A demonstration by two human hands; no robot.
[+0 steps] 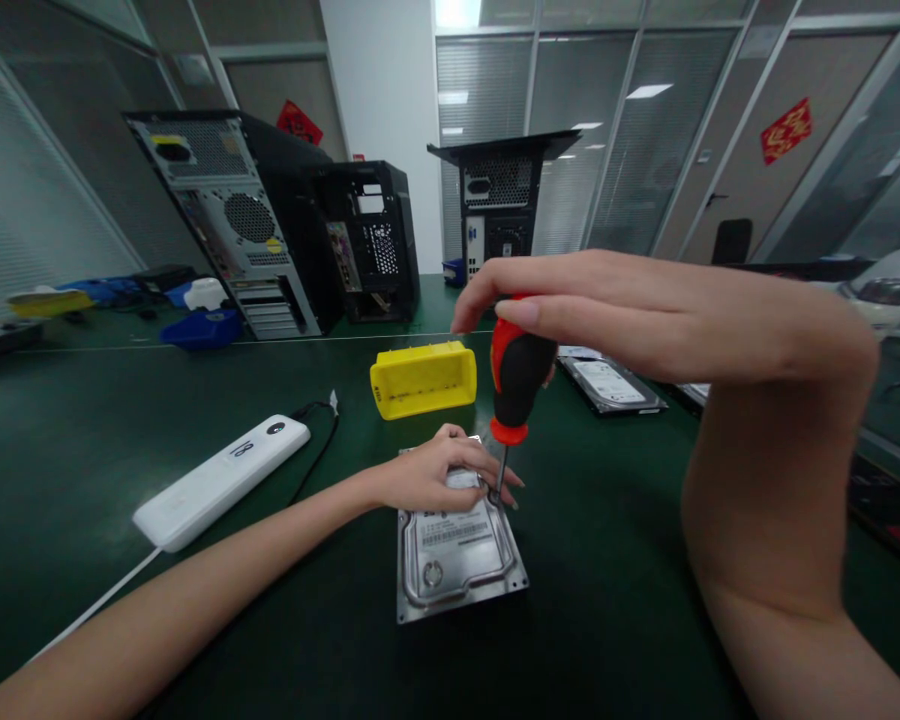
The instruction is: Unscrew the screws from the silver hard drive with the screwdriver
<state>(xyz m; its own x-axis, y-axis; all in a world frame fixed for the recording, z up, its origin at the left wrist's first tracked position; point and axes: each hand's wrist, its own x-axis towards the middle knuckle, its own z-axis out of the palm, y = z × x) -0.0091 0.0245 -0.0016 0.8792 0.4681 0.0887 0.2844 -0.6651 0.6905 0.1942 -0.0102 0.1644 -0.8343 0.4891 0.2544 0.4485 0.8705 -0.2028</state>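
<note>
right hand (570, 300) gripped from above the red-black screwdriver (517, 370), standing upright with its tip at a hard drive (457, 545) on the green table (120, 440). left hand (435, 475) pressed the drive's far end, fingers pinched round the shaft.

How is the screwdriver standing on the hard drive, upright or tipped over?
Upright. The screwdriver stands vertically, tip down on the hard drive, right hand over its handle, left hand steadying the shaft.
</note>
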